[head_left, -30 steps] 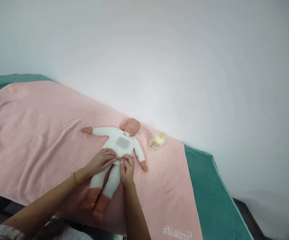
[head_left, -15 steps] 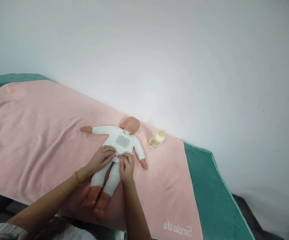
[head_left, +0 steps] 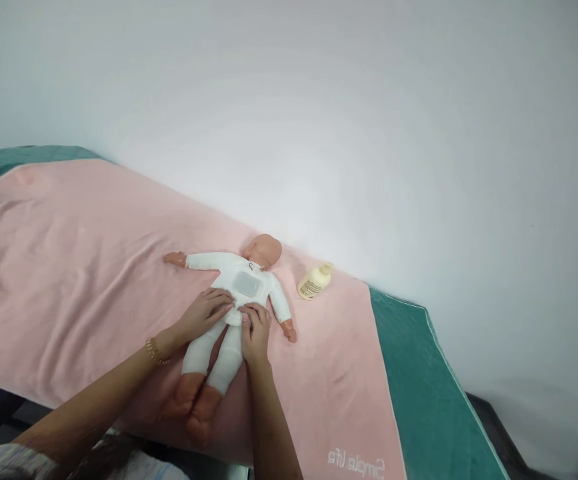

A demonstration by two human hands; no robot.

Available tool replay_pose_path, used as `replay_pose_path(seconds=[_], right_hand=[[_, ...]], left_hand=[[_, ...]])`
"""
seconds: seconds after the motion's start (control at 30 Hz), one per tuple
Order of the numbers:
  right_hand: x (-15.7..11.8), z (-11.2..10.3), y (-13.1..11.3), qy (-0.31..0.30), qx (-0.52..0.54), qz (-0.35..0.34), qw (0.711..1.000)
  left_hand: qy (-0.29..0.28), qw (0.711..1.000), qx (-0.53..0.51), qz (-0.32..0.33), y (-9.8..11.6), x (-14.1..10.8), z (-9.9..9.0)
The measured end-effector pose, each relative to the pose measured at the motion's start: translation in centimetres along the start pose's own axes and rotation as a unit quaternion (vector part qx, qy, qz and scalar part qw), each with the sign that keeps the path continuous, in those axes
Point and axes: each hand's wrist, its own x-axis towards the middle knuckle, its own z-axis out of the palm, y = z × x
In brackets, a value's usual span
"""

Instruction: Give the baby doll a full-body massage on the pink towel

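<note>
A baby doll (head_left: 247, 285) lies on its back on a pink blanket, head toward the wall and feet toward me. It has white cloth on its torso and limbs, and a grey rectangular patch on its chest. My left hand (head_left: 207, 313) rests on one side of its lower belly, fingers stretched out over the cloth. On the other side lies my right hand (head_left: 256, 333), its fingers slightly bent over the belly and its thumb near the hip. The fingertips of both hands are close together at the middle. Neither hand is lifting the doll.
A pale yellow pump bottle (head_left: 315, 281) lies tilted beside the doll's head and arm. The pink blanket (head_left: 339, 373) covers a green sheet (head_left: 419, 373), which shows at both ends. A white wall (head_left: 319, 133) rises directly behind.
Both hands stay on the doll's lower belly, with only slight finger movement. The whole view has shifted very slightly; the doll and the bottle keep their places on the blanket.
</note>
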Motion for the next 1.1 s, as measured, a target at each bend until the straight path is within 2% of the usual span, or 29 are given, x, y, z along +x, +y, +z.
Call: replay_pose_path(seconds=[0.2, 0.4, 0.6, 0.67, 0.8, 0.87, 0.97, 1.1], right_hand=[[-0.3, -0.1, 0.0, 0.004, -0.035, -0.014, 0.999], [0.0, 0.0, 0.1, -0.011, -0.037, -0.011, 0.999], [0.3, 0.1, 0.0, -0.011, -0.016, 0.003, 1.0], [0.2, 0.1, 0.0, -0.006, -0.018, -0.002, 1.0], [-0.2, 0.0, 0.0, 0.008, -0.037, -0.019, 0.999], [-0.3, 0.0, 0.1, -0.001, -0.047, -0.031, 0.998], [-0.2, 0.0, 0.1, -0.022, -0.057, -0.035, 0.997], [-0.1, 0.2, 0.2, -0.025, -0.063, -0.022, 0.997]], left_hand=[[0.022, 1.0, 0.021, 0.008, 1.1, 0.6, 0.0], [-0.006, 1.0, 0.029, 0.001, -0.3, 1.0, 1.1], [-0.04, 0.999, 0.036, 0.009, -1.2, 1.4, 1.0], [-0.02, 0.999, 0.037, 0.012, -1.0, 1.3, 0.9], [0.072, 0.997, 0.039, 0.012, -0.4, 0.7, 0.9], [0.087, 0.995, 0.042, 0.018, -0.1, 0.5, 0.9], [0.063, 0.997, 0.038, 0.02, 0.0, 0.6, 0.9], [0.031, 0.999, 0.034, -0.018, 0.1, 0.9, 1.1]])
